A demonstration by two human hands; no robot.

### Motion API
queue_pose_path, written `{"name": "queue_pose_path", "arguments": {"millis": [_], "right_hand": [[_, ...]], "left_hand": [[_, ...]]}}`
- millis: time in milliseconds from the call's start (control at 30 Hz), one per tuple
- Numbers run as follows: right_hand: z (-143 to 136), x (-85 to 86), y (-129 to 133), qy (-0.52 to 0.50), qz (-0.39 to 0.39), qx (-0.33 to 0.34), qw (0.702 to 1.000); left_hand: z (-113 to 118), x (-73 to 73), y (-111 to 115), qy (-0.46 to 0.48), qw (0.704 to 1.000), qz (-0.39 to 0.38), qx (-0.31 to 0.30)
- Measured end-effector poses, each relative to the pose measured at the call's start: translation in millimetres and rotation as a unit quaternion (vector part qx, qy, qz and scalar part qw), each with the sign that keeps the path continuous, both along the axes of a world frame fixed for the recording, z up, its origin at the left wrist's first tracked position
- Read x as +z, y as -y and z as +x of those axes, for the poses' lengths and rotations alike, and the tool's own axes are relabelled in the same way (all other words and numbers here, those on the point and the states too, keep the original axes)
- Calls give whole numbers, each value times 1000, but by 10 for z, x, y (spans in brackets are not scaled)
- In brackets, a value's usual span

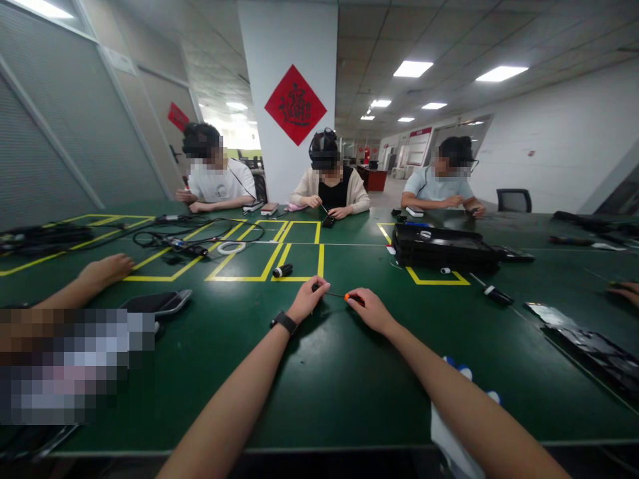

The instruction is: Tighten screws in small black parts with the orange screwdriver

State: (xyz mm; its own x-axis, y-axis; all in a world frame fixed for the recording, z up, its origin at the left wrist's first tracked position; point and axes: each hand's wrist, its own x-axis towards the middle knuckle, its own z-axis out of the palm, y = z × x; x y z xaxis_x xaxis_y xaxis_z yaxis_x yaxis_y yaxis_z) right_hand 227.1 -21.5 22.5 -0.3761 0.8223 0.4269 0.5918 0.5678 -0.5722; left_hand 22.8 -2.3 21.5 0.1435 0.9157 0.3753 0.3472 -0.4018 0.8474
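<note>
My right hand (372,311) is closed around the orange and black handle of a screwdriver (348,297). Its thin shaft runs level to the left, toward my left hand (305,299). That hand wears a black wristband (284,323), and its fingers are pinched together near the shaft's tip. Something small and dark shows at those fingertips, too small to name. Both hands are low over the green table (319,392). A short black and white cylinder (283,270) lies on the table beyond my left hand.
Black trays (442,247) are stacked at the back right, with another black-handled screwdriver (492,291) nearby. Black cables (200,236) tangle at the left. A neighbour's hand (107,269) rests at the left. Another person's hand (626,291) shows at the right edge. Several people sit opposite.
</note>
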Motion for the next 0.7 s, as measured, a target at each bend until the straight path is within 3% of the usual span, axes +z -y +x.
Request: {"name": "queue_pose_path", "arguments": {"millis": [300, 500, 700], "right_hand": [[-17, -11, 56, -26, -26, -27, 999], [-18, -43, 6, 7, -21, -34, 999], [5, -53, 10, -27, -38, -35, 998]], "left_hand": [[34, 32, 36, 78, 996, -40, -26], [29, 31, 42, 95, 994, -42, -28], [42, 45, 54, 96, 994, -41, -25]]}}
